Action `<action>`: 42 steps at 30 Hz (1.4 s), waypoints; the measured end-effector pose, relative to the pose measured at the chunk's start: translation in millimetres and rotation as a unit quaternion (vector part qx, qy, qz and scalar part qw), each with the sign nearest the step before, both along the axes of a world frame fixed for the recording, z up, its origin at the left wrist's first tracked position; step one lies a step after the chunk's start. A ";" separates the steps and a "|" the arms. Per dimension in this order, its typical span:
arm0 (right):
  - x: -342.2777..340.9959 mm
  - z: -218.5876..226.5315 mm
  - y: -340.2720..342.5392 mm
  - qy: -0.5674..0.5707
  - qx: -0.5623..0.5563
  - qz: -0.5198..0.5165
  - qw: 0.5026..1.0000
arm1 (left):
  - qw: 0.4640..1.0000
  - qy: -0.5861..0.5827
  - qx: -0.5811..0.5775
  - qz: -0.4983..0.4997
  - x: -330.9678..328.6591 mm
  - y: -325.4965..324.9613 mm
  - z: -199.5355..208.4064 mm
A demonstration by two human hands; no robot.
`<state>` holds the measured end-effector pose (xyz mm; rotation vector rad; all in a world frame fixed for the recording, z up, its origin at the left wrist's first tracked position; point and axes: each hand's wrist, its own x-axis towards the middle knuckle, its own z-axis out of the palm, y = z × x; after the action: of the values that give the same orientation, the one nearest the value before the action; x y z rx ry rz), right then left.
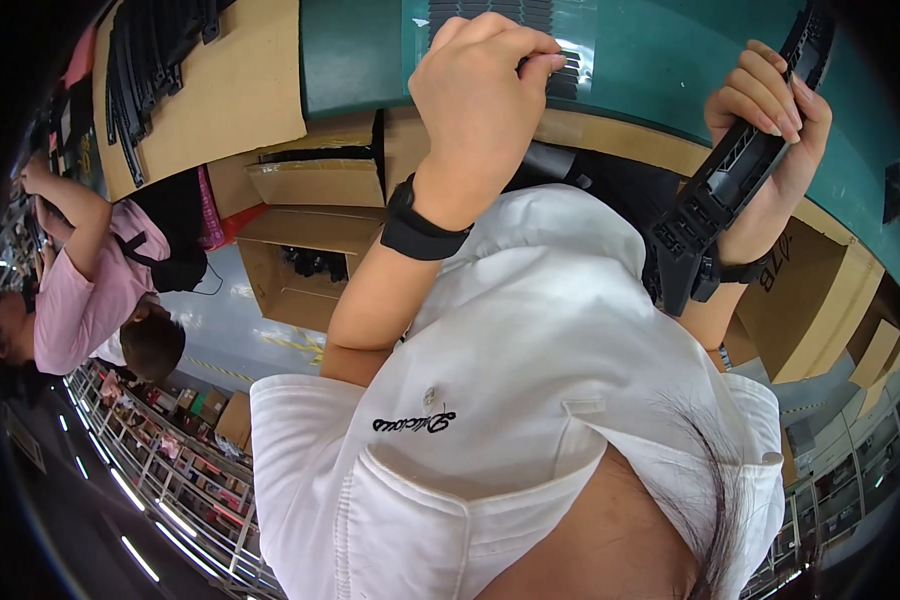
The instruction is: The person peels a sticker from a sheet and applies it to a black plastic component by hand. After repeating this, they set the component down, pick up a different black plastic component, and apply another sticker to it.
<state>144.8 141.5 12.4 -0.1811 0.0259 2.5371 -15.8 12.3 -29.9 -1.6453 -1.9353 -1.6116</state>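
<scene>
Head view: my right hand (770, 115) is clenched around a black ribbed plastic bar (735, 175) above the green table (670, 60); it looks stiff and light, best held mid-length; left hand (485, 85) pinches a small black part (542, 62).

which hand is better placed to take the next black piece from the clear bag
Left, probably: the left hand is at the clear bag, fingers pinched on it. The right hand is full, wrapped round a long black plastic part.
</scene>
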 end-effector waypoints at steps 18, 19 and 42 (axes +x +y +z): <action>-6.4 -2.2 2.1 0.011 -0.001 0.030 1.000 | 0.960 -0.123 -0.249 0.047 14.1 -6.2 21.9; -6.6 -1.9 1.8 0.011 -0.008 0.034 0.999 | 0.963 -0.137 -0.230 0.028 12.7 -8.0 22.5; -11.3 25.2 -17.5 -0.061 0.041 -0.047 0.996 | 0.816 -0.436 -0.301 -0.230 32.0 -16.9 82.5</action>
<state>133.5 124.0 37.6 -0.2959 -0.1154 2.4227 16.2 -4.6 52.6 -1.8656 -2.8920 -2.4386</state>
